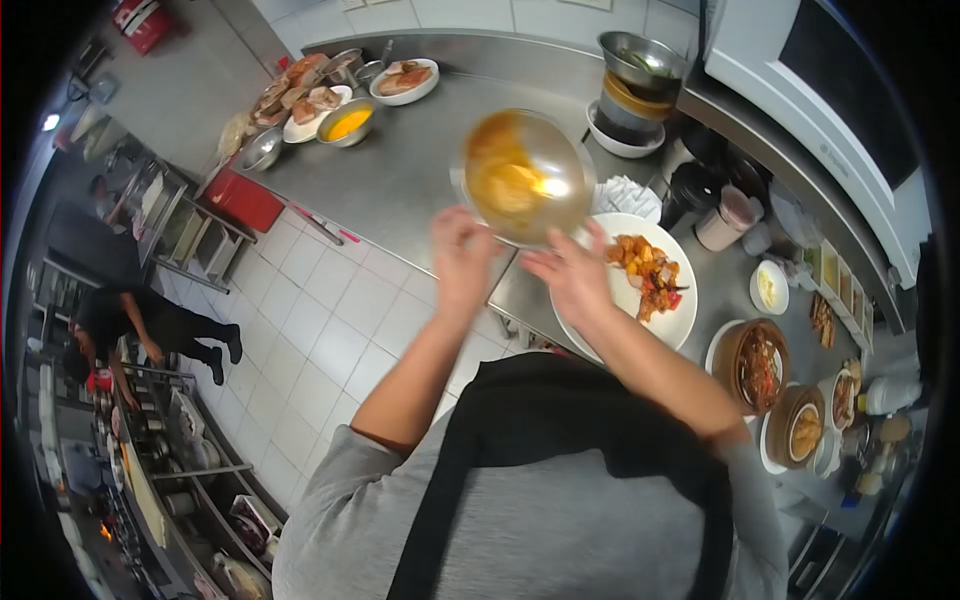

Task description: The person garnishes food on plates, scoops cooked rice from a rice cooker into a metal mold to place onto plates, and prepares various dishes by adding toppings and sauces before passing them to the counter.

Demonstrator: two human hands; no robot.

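A shiny metal bowl (565,160), smeared inside with orange-yellow sauce and with a yellowish lump in it, is in front of me over the steel counter. My left hand (463,250), blurred by motion, has its curled fingers at the bowl's near left rim. At the near right rim, my right hand (575,270) grips with its fingertips. Just right of that hand lies a large white plate (682,335), holding chunks of orange-glazed food (648,275) with red and dark bits.
Raw meat pieces (310,100), a bowl of beaten egg (348,122) and a white meat dish (405,82) stand at the back left. Stacked bowls (640,85) rise behind right. Clay pots (757,365) line the right counter. A person (150,325) bends at the far left.
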